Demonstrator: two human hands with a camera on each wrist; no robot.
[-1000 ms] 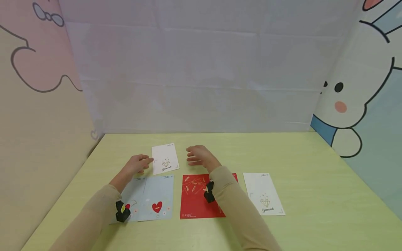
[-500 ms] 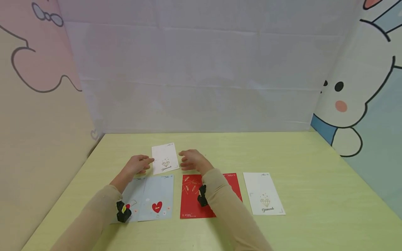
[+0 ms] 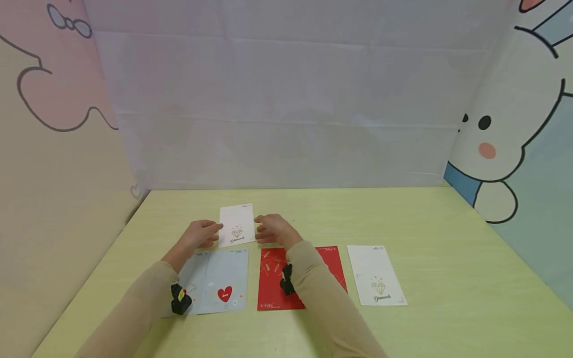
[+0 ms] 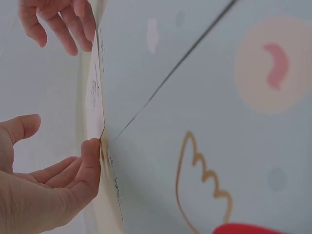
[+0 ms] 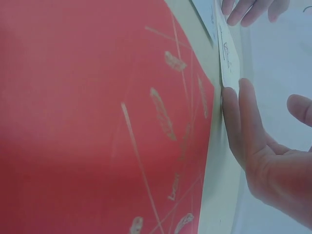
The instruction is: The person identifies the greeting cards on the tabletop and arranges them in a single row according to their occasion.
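A white card (image 3: 237, 226) with a gold diamond print lies in the back row on the table, between my two hands. My left hand (image 3: 197, 234) touches its left edge with fairly straight fingers; the left wrist view shows those fingertips (image 4: 91, 146) at the card's corner. On the other side, my right hand (image 3: 276, 229) has its fingers at the right edge, and in the right wrist view the fingertips (image 5: 230, 95) meet the card (image 5: 229, 63). Neither hand visibly pinches it. Light blue cards (image 3: 230, 273) with a red heart lie in front of it.
Red card material (image 3: 270, 286) with gold print lies under my right forearm, partly hidden. A second white diamond card (image 3: 376, 276) lies to its right. The pale yellow-green table (image 3: 447, 233) ends at a white backdrop (image 3: 286, 109), with cartoon-printed walls on both sides.
My right hand has come left and forward to the white card's right edge. The card has since turned slightly and shifted a little right, with my left hand following at its left edge.
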